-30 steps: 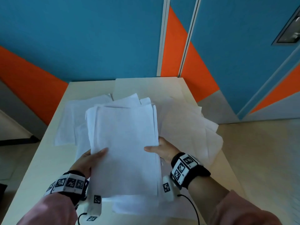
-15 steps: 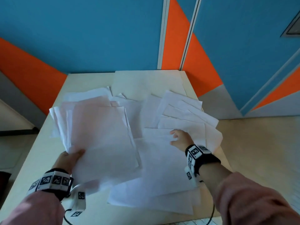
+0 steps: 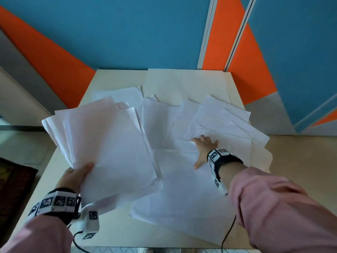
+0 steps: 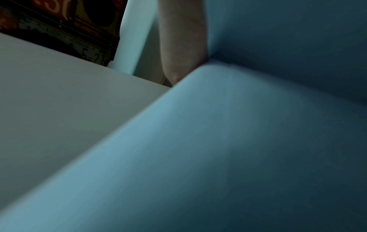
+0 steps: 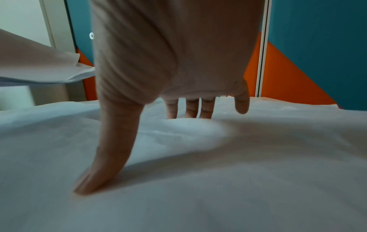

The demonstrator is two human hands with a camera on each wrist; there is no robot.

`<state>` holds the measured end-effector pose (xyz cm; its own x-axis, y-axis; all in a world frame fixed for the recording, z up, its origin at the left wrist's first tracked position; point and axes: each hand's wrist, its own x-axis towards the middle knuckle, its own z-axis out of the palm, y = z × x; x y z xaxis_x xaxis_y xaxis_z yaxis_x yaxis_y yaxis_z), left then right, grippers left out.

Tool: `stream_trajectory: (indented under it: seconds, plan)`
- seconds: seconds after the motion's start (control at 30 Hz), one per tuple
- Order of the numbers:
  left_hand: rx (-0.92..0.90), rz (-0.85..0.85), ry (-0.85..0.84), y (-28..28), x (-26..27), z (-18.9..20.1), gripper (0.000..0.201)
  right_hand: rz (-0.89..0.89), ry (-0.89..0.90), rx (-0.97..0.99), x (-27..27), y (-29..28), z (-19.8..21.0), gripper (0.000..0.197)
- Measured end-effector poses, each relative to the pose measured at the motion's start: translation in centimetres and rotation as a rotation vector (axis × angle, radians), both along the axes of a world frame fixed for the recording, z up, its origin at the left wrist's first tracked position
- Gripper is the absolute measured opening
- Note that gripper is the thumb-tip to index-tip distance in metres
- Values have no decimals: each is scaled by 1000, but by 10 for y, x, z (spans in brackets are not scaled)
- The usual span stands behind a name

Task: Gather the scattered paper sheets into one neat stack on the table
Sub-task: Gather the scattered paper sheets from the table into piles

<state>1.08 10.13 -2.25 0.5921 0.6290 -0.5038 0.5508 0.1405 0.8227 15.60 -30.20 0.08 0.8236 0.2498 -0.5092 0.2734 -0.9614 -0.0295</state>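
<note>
My left hand (image 3: 77,174) grips a thick bundle of white sheets (image 3: 107,148) by its near left corner, thumb on top, held raised over the table's left half. The left wrist view shows only the bundle's shaded underside (image 4: 238,149) and one finger (image 4: 182,47) against it. Loose white sheets (image 3: 224,123) lie fanned and overlapping across the right half of the cream table (image 3: 113,232). My right hand (image 3: 202,148) lies flat on them with fingers spread; in the right wrist view the thumb (image 5: 107,150) and fingertips (image 5: 190,108) press the paper (image 5: 258,172).
More sheets (image 3: 175,201) spread toward the near edge, some overhanging the table's right side. A cream sheet (image 3: 182,84) lies at the far end by the blue and orange wall (image 3: 127,33). A dark mat (image 3: 12,189) is on the floor at left.
My right hand let go of the bundle and reached right, flattening onto the loose sheets. My left hand carried the bundle leftward and now holds it alone.
</note>
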Motion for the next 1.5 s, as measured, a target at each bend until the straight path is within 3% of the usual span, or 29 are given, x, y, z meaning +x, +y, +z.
stream_trajectory:
  seconds: [0.13, 0.27, 0.43, 0.53, 0.73, 0.97, 1.2, 1.43, 1.5]
  plan:
    - [-30, 68, -9, 2, -7, 1, 23, -68, 19, 123, 1, 3, 3, 84]
    - [-50, 102, -24, 5, -15, 5, 33, -150, 4, 166, 0, -8, 12, 44]
    - [-64, 98, -14, 11, -16, 1, 28, -387, -36, 410, 1, -41, 32, 52]
    - [-60, 62, 13, 11, -15, 2, 19, -479, -90, 574, -2, -56, 48, 39]
    - [-39, 34, 26, 8, -6, 2, 40, -658, -123, 746, -3, -78, 68, 30]
    - [-72, 16, -6, -2, 2, 15, 26, -836, -243, 927, -2, -93, 83, 29]
    - [31, 93, 1, 11, 4, 27, 47, -1024, -343, 1131, -1, -87, 82, 29]
    - [-96, -100, -82, -32, 31, 50, 36, -984, -218, 1262, -3, -41, 79, 24]
    - [-154, -165, -110, -47, 38, 57, 23, -945, -142, 1284, -5, -25, 76, 26]
